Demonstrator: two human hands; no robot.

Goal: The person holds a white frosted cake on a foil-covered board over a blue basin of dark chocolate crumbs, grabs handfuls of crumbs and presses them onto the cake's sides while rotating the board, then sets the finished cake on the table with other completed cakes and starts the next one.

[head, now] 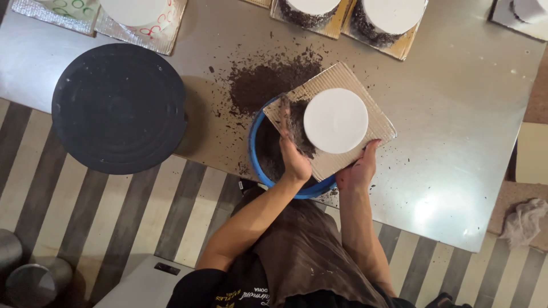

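Observation:
A round white cake (335, 120) sits on a square silver cake board (354, 85) held tilted over a blue bowl (254, 154) of dark chocolate crumbs. My right hand (358, 168) grips the board's near edge from below. My left hand (292, 149), coated in crumbs, presses flat against the left side of the cake above the bowl. Dark crumbs cling to that side of the cake.
A black cake turntable (119, 108) stands at the left on the steel table (456, 159). Spilled crumbs (262, 80) lie behind the bowl. More cakes on boards line the far edge (388, 20). A grey rag (522, 219) lies at the right.

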